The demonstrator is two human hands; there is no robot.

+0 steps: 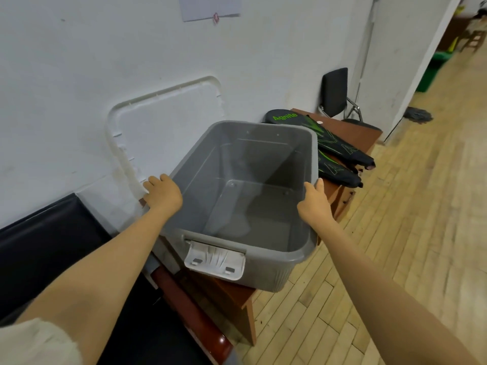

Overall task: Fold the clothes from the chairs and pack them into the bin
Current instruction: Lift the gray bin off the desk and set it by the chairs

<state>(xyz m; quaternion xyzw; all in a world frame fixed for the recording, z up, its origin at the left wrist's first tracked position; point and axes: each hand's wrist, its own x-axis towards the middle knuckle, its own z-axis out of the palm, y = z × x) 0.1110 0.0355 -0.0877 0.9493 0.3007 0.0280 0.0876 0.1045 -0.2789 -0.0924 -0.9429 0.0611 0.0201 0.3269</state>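
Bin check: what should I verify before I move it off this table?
1. Bin empty: ok.
2. Lid off, leaning on the wall: ok.
3. Left hand and right hand gripping opposite rims: ok.
4. Bin fully on the table: not ok, its near corner overhangs the edge.
5. Racket bags clear of the bin: cannot tell; they lie close behind it.

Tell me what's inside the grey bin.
Nothing visible: the grey bin shows only its bare floor and inner walls. The left hand and right hand grip its side rims. The inner face of the near wall is hidden behind the rim.
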